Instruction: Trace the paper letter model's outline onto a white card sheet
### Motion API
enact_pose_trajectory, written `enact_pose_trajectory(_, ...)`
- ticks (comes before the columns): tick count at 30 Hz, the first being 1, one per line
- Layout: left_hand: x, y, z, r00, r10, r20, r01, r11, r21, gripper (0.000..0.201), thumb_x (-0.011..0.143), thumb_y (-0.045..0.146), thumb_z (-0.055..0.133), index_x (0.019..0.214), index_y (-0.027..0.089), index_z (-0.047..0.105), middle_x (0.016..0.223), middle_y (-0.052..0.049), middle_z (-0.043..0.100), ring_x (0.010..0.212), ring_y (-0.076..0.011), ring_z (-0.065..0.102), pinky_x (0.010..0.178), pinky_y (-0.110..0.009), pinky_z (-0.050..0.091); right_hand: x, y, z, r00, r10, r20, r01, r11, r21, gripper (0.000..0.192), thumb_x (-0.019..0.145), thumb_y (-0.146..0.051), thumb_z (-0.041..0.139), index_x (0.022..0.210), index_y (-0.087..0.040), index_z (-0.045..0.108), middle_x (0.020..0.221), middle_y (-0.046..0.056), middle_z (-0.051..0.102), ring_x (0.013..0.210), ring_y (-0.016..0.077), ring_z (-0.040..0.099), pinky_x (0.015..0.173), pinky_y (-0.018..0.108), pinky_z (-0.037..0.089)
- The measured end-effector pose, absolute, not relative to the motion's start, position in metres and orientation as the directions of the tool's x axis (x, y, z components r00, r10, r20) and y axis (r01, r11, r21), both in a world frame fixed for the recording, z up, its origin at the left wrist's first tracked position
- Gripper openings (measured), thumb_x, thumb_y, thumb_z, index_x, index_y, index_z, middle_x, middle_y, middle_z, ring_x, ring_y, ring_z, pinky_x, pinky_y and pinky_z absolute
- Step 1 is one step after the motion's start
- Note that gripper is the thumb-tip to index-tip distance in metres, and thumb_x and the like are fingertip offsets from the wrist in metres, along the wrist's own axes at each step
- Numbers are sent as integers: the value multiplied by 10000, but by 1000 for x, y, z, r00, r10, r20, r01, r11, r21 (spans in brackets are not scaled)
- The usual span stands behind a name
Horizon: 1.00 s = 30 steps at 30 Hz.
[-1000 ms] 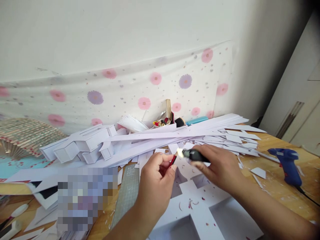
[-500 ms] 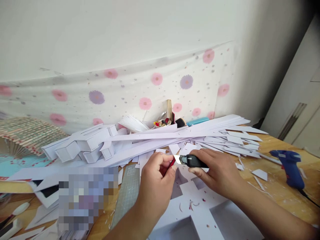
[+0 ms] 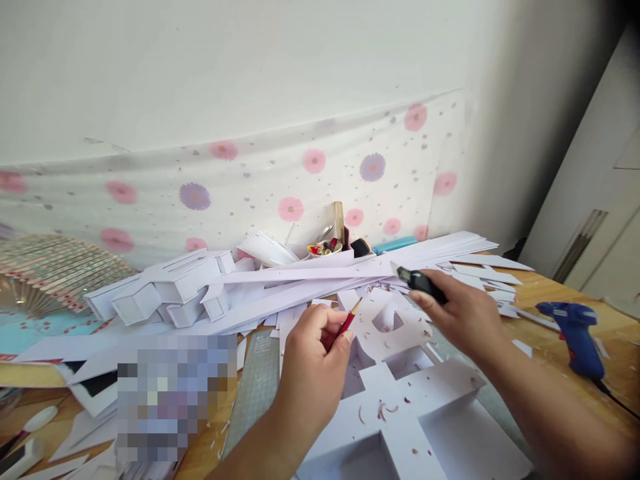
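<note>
Your left hand [image 3: 313, 353] pinches a red pencil [image 3: 345, 322], its sharpened tip pointing up and away from you. Your right hand [image 3: 463, 313] holds a black utility knife [image 3: 417, 280], blade out, well apart from the pencil tip. Below both lies a white foam-board model [image 3: 400, 407] flecked with shavings. A blue glue gun [image 3: 575, 327] rests on the bench [image 3: 550, 373] to the right, and long white strips [image 3: 320, 273] are piled behind.

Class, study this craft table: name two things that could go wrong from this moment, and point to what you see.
1. The right hand holds a utility knife with its blade out; it could nick the left hand gripping the red pencil.
2. Pencil shavings lie on the white paper model and may smudge it.
</note>
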<state>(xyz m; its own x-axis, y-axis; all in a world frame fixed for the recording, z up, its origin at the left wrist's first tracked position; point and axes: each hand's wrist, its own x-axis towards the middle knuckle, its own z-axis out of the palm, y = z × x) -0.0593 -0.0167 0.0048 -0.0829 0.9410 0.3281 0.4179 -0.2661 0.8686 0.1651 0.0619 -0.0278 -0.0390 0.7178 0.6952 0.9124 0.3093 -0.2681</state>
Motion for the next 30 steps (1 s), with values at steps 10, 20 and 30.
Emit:
enact_pose_trajectory(10,-60,-17,7,-82,920,383,431,-313,846,51,792,202,557,789,214,607,700,49,527,597,-80,448,550,-191,352,136,38,-32,-332,567,754,766,628,-134,353,913,-530,446,1027,-232,598,866,23,701,691,168,636,539,264,373)
enact_pose_trajectory(20,-59,-18,7,-20,923,385,513,-321,796,77,826,206,512,823,215,588,768,28,517,683,-107,466,628,-233,376,127,27,-29,-402,613,680,716,674,-184,344,903,-537,457,993,-233,591,752,2,625,661,179,572,567,279,338)
enact_pose_trajectory(30,-59,-18,7,-27,950,310,384,-276,881,174,855,308,507,946,207,614,904,-25,609,643,-106,539,583,-234,453,133,33,-28,-375,572,730,784,616,-80,378,905,-541,454,1014,-220,621,806,27,677,704,184,617,550,279,338)
